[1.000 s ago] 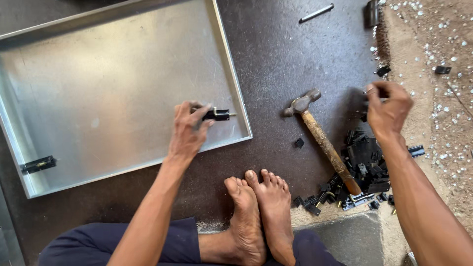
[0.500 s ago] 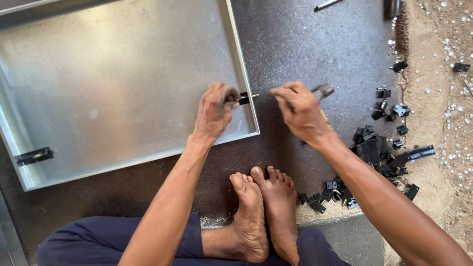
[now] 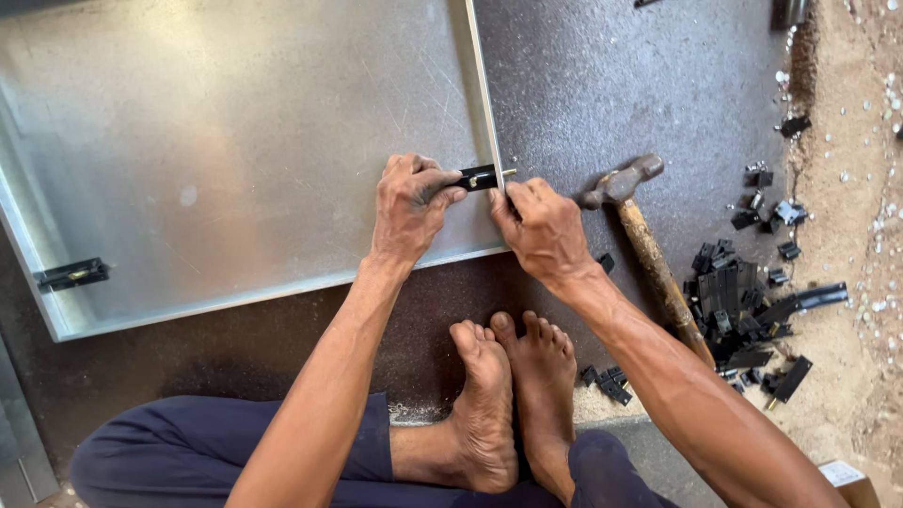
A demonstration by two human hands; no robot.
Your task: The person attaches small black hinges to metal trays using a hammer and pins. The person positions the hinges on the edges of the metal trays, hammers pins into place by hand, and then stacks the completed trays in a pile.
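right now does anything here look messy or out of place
Mostly orderly. The left hand pinches a small black latch at the metal tray rim, with the right hand beside it. The one untidy spot is a loose heap of black parts strewn to the right, beside the hammer lying on the floor.

Right hand point(image 3: 541, 230) moved from scattered parts to tray edge, beside black latch point(image 3: 480, 177).

A small black latch point(image 3: 478, 177) with a pale metal pin at its tip lies flat across the raised right rim of a shallow grey metal tray point(image 3: 235, 141), pointing toward 3 o'clock. The tray rests flat on the dark floor, its near-right corner at 5 o'clock of the latch.
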